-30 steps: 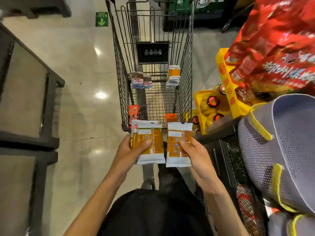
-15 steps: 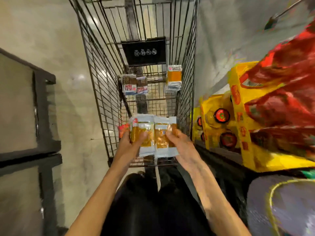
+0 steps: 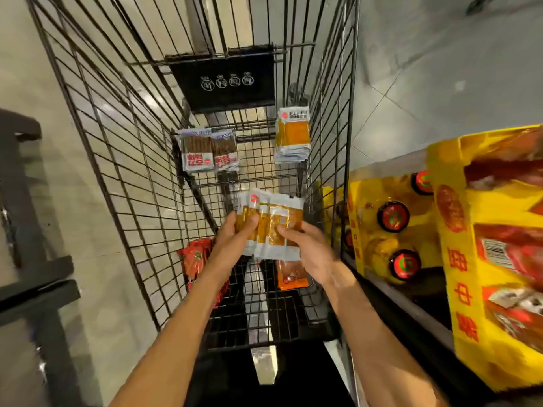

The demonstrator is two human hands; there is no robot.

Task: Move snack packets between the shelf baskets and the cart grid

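While held above the cart (image 3: 123, 160), the orange packets (image 3: 289, 215) sit between left grip (image 3: 232, 242) and right grip (image 3: 311, 251), both pinching them.

Barely anything legible tbh: four round icons on the cart's (image 3: 329, 118) black plaque (image 3: 205, 95), upper centre; blurry red characters down the yellow box (image 3: 449, 292), right.

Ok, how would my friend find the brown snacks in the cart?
Look inside the black wire cart. At its far end, left side, sit the brown snack packets. Only they are brown with red labels; others are orange or red.
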